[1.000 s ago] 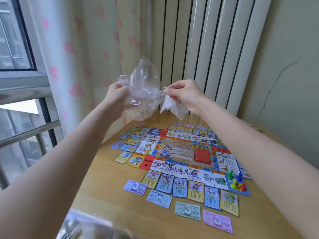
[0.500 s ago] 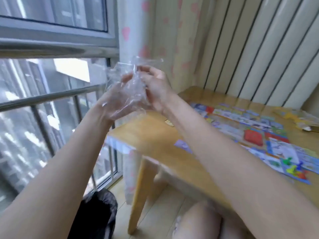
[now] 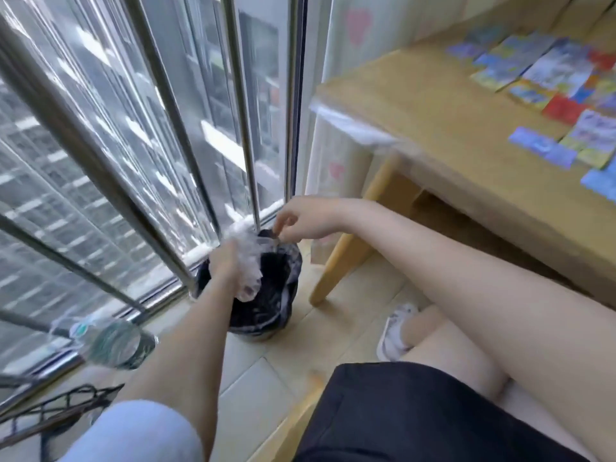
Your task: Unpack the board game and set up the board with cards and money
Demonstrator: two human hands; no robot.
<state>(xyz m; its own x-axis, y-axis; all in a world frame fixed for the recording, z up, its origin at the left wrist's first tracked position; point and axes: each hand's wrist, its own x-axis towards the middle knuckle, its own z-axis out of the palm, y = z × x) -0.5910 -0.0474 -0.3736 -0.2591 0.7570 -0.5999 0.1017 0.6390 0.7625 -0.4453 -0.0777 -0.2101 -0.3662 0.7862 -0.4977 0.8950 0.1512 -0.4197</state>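
My left hand [image 3: 224, 261] grips a crumpled clear plastic wrapper [image 3: 248, 261] over the open mouth of a bin lined with a black bag [image 3: 266, 295] on the floor by the window. Just above the bin's far rim, my right hand [image 3: 300, 219] hovers with fingers loosely curled, one fingertip near a strand of the wrapper. At the upper right, the game board with its cards [image 3: 553, 78] and paper money [image 3: 543, 146] lies on the wooden table [image 3: 433, 111], blurred.
Metal window bars [image 3: 166, 128] run along the left. A plastic water bottle [image 3: 106, 341] lies on the sill at lower left beside a dark wire rack [image 3: 60, 408]. The table leg [image 3: 346, 248] stands right of the bin. My knee and a slipper [image 3: 395, 331] are below.
My head has turned from the table down to the floor. Both hands have dropped with the plastic wrapper from chest height to the bin, and my right hand has let go of most of it.
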